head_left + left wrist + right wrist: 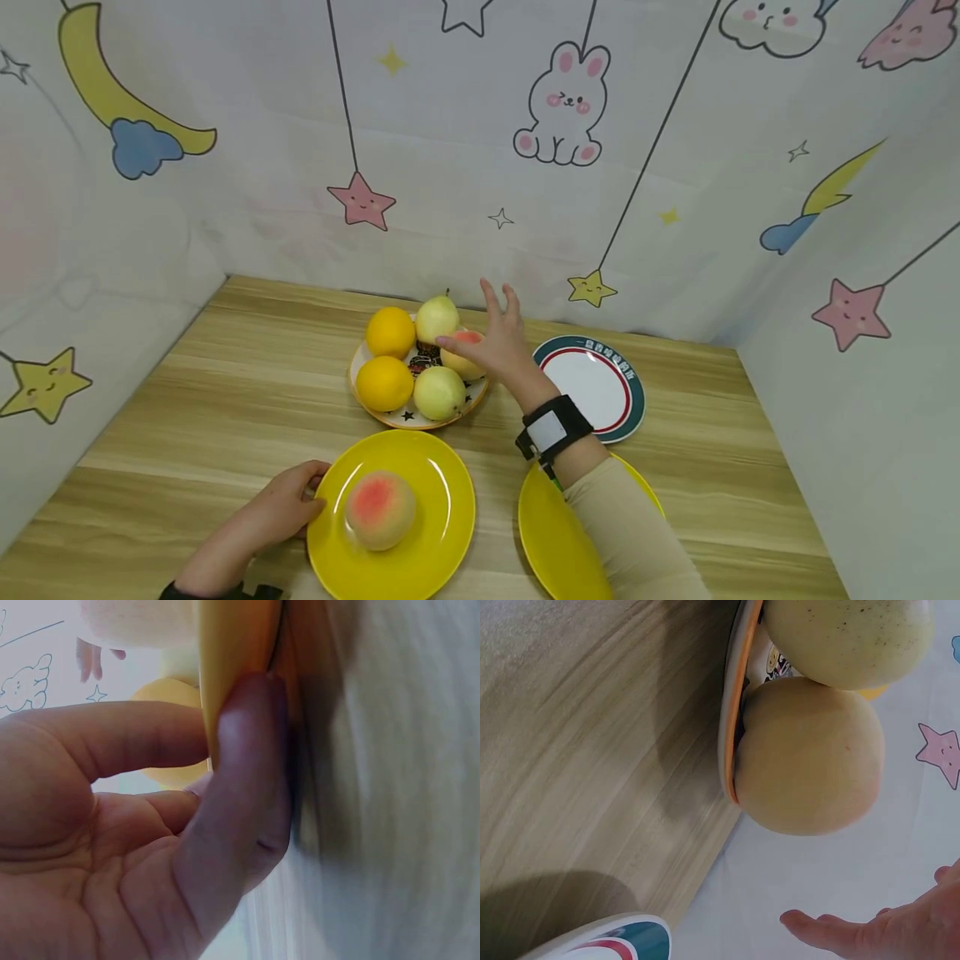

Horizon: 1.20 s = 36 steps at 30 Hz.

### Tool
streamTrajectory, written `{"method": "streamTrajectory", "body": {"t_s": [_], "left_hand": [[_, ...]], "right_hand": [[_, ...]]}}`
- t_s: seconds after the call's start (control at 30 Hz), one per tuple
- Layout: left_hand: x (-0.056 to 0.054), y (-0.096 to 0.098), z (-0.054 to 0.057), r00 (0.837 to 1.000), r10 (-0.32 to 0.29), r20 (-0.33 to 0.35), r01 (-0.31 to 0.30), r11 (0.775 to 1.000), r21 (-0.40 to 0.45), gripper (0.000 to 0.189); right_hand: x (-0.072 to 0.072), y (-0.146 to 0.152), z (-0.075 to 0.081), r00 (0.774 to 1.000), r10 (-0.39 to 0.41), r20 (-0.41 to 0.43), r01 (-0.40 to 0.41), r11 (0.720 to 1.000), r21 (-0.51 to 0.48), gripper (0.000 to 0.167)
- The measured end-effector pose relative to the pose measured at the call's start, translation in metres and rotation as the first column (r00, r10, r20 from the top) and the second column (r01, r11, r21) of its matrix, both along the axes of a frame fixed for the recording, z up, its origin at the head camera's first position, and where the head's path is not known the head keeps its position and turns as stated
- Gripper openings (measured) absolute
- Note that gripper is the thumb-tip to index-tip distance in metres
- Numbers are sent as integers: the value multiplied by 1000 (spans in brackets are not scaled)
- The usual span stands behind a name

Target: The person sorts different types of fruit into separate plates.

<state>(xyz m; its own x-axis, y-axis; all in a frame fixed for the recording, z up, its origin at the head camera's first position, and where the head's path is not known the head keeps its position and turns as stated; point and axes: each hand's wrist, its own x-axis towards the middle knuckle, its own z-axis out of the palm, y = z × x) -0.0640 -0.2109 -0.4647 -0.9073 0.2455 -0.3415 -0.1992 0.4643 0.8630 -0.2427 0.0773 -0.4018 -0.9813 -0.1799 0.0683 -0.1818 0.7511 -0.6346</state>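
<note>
My left hand (281, 504) pinches the left rim of a yellow plate (446, 533), thumb above and fingers beneath, as the left wrist view shows. On that plate sits a peach (381, 510) with a red blush. My right hand (501, 337) hovers at the right side of a patterned fruit plate (407, 417), its fingers spread and nothing in them. Closest to it is another peach (810, 757), partly covered by the hand in the head view. Beside that peach are two yellow-green pears (439, 392) and two oranges (384, 384).
A white plate with a green rim (633, 392) lies behind my right forearm. Under that forearm is a second yellow plate (551, 533), partly hidden by the sleeve. A cartoon-printed cloth (450, 133) hangs around the wooden table (247, 383).
</note>
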Motion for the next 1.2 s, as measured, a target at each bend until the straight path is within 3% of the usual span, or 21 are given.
{"method": "streamTrajectory", "body": {"t_s": [0.33,0.77,1.0,1.2], "left_hand": [[2,1,1,1000,28,0,-28,999,-34,36],[0,2,2,999,39,16,-39,999,-32,37],[-1,3,1,998,56,33,-56,998,-18,37],[0,2,-2,997,51,52,-52,999,13,39]], "right_hand": [[-4,-5,-16,999,-42,12,42,999,-8,109],[-8,-16,-26,997,-32,68,31,999,17,85],[-11,-21,-32,995,-40,88,34,997,69,89],[-11,-23,-35,990,-79,120,74,996,52,89]]}}
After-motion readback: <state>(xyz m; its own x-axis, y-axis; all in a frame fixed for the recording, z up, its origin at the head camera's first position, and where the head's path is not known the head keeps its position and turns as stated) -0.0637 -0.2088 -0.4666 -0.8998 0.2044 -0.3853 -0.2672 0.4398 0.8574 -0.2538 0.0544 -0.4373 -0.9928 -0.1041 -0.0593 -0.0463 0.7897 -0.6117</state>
